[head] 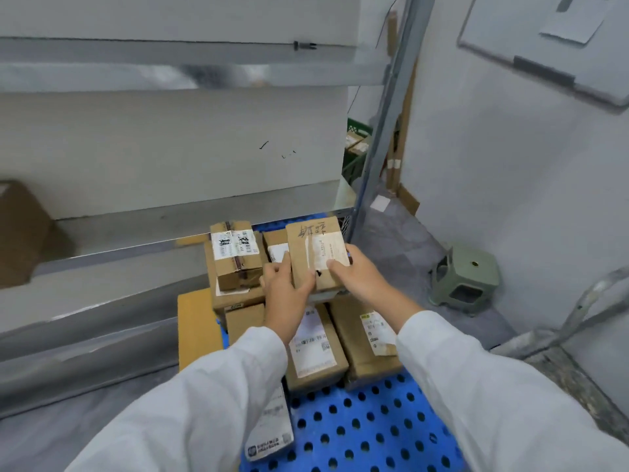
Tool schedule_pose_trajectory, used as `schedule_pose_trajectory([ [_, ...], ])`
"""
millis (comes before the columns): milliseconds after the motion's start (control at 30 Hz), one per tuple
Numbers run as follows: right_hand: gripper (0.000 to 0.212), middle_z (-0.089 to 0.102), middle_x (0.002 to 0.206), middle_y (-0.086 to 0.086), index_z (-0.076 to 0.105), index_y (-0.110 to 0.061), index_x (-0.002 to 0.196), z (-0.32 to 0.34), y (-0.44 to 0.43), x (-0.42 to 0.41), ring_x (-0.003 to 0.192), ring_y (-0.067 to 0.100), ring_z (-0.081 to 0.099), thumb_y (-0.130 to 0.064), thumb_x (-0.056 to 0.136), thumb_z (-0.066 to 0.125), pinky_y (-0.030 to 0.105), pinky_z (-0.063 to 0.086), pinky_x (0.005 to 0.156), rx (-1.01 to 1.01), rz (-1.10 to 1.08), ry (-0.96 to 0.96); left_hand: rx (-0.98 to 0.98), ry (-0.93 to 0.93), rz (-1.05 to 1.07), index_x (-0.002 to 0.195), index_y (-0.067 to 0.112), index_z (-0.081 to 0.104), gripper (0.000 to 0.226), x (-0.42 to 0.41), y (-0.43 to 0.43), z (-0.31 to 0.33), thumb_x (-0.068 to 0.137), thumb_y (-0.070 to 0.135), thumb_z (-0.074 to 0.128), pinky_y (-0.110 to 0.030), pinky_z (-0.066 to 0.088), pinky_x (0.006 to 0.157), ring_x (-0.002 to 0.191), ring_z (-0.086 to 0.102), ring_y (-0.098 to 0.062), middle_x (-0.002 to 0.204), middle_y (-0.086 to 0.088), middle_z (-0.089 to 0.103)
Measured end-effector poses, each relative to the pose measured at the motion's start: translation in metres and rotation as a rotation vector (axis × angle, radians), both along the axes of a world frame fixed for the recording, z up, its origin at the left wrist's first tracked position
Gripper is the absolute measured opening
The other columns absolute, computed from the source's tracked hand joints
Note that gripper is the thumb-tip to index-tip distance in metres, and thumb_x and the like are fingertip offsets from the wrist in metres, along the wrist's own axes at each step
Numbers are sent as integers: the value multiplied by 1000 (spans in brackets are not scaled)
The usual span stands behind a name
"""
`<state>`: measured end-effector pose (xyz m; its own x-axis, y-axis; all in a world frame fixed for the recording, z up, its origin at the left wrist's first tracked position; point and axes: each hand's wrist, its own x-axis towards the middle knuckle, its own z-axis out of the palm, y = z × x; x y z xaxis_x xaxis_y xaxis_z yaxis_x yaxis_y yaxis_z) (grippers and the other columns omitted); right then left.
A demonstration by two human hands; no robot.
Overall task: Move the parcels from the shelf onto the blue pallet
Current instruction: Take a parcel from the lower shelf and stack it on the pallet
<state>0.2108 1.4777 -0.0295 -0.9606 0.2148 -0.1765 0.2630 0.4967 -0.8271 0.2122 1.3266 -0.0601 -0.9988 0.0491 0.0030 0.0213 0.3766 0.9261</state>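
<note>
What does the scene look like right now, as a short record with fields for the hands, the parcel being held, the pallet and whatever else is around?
left hand: grips the held parcel by its left edge
right hand: grips its right side, thumb on the label
held parcel: brown carton, handwriting on top, over the stack; whether it touches is unclear
blue pallet: holds several labelled parcels at its far end
shelf: one brown box at far left
floor: green stool at right

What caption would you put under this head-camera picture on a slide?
The left hand and right hand hold a cardboard parcel over stacked parcels on the blue pallet, beside the shelf.
</note>
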Motion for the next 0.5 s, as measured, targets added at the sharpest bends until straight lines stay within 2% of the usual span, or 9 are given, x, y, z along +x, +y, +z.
schedule_pose_trajectory([
  [100, 44, 57, 123, -12, 45, -26, 137, -6, -8, -37, 100, 5, 52, -30, 94, 53, 13, 39, 69, -22, 48, -31, -126, -8, 36, 133, 23, 50, 41, -32, -7, 1, 95, 33, 59, -32, 35, 100, 117, 33, -20, 115, -5, 40],
  [167, 40, 57, 119, -13, 47, -26, 134, -8, -12, -53, 95, 4, 54, -32, 95, 51, 7, 40, 61, -16, 71, -56, -155, -6, 55, 126, 25, 51, 31, -45, -9, 4, 96, 30, 57, -20, 31, 93, 110, 30, -18, 112, -5, 40],
  [233, 38, 58, 121, -9, 49, -20, 131, -12, -15, -68, 103, 10, 57, -33, 95, 51, 15, 46, 72, -20, 90, -72, -177, -23, 68, 120, 31, 50, 23, -52, -10, 5, 99, 24, 54, -9, 26, 84, 105, 28, -20, 109, -2, 40],
  [267, 40, 58, 125, -6, 48, -18, 132, -14, -16, -75, 108, 13, 56, -34, 96, 51, 21, 46, 78, -22, 102, -83, -234, -19, 71, 126, 26, 47, 28, -54, -11, 5, 99, 24, 53, -11, 24, 85, 108, 29, -23, 114, -4, 41],
  [367, 45, 56, 133, -3, 45, -19, 139, -19, -17, -89, 115, 15, 54, -34, 96, 50, 27, 46, 86, -26, 133, -92, -409, 23, 116, 143, 12, 37, 52, -62, -13, 2, 99, 38, 49, -26, 28, 95, 117, 30, -25, 127, -10, 45],
  [433, 46, 55, 136, -1, 44, -18, 140, -22, -17, -97, 120, 19, 52, -34, 97, 49, 30, 43, 93, -27, 149, -98, -546, 39, 156, 145, 12, 36, 57, -70, -12, 1, 99, 44, 45, -34, 32, 101, 118, 31, -26, 130, -9, 47],
  [500, 46, 54, 137, 0, 43, -17, 140, -23, -17, -103, 122, 20, 51, -34, 98, 48, 30, 42, 92, -29, 176, -107, -626, 33, 182, 145, 15, 39, 57, -76, -12, 1, 99, 48, 43, -38, 33, 101, 118, 32, -27, 133, -8, 47],
])
